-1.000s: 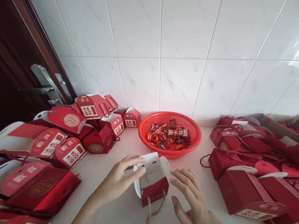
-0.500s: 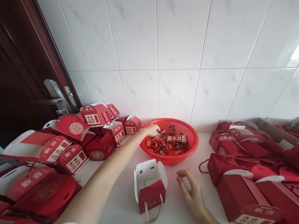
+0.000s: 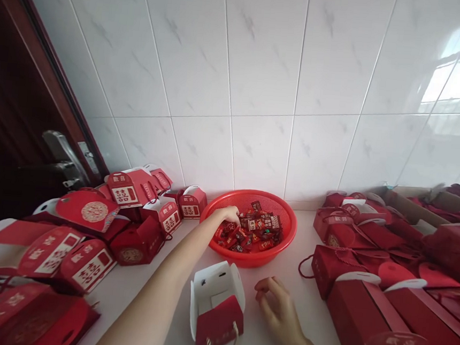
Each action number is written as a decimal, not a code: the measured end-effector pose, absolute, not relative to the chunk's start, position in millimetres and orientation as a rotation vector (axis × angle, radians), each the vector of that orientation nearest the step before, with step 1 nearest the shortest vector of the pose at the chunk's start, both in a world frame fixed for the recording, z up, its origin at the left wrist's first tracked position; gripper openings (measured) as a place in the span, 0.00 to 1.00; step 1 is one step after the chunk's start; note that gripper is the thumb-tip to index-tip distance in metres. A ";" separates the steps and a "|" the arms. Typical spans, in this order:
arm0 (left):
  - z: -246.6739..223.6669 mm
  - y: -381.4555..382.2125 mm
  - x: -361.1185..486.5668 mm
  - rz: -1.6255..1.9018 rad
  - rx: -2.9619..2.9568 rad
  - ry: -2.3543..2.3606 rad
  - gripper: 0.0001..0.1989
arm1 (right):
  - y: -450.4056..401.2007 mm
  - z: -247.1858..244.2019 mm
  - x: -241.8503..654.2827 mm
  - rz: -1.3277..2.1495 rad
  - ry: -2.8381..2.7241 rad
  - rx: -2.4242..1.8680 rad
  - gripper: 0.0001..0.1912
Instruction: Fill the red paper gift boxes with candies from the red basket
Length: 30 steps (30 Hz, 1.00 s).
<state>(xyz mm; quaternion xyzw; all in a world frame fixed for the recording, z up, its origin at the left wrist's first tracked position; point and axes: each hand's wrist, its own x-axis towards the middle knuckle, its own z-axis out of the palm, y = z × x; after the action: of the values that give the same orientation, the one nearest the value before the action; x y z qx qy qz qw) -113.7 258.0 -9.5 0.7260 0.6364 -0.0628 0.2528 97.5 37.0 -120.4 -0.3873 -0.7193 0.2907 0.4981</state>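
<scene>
A red plastic basket (image 3: 260, 258) by the wall holds a pile of wrapped candies (image 3: 258, 228). My left hand (image 3: 229, 215) reaches over the basket's left rim, its fingers down at the candies; what the fingertips pinch, if anything, is too small to make out. In front of the basket stands an open red box (image 3: 219, 322) with a white inside and a twisted cord handle towards me. Just right of this box, my right hand (image 3: 278, 311) rests near the table with its fingers curled and the thumb apart, holding nothing.
Red gift boxes (image 3: 137, 239) are piled along the left side, beside a dark door (image 3: 22, 100) with a metal handle. More red boxes (image 3: 374, 319) crowd the right, with a cardboard carton (image 3: 404, 204) behind them. A tiled wall (image 3: 256, 153) rises behind.
The view has shifted a little. My left hand has gone slightly deeper among the candies. My right hand has come a little nearer the open box, its fingers more curled.
</scene>
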 end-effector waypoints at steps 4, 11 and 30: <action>-5.7 253.9 -117.5 -0.148 1.932 1.586 0.19 | 38.0 -120.3 96.5 0.737 -1.726 -0.950 0.09; 8.7 235.4 -126.0 0.085 1.844 1.308 0.14 | 37.2 -117.7 96.6 0.728 -1.718 -0.937 0.10; 36.4 152.4 -112.9 0.700 1.636 0.978 0.15 | 51.1 -47.5 100.8 0.838 -1.318 -0.849 0.12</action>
<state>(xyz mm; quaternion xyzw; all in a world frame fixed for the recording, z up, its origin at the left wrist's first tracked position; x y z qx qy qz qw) -112.9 152.4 36.4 0.6845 0.4091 0.2929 0.5275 100.8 51.1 -47.5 -0.3709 -0.5754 0.3660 0.6303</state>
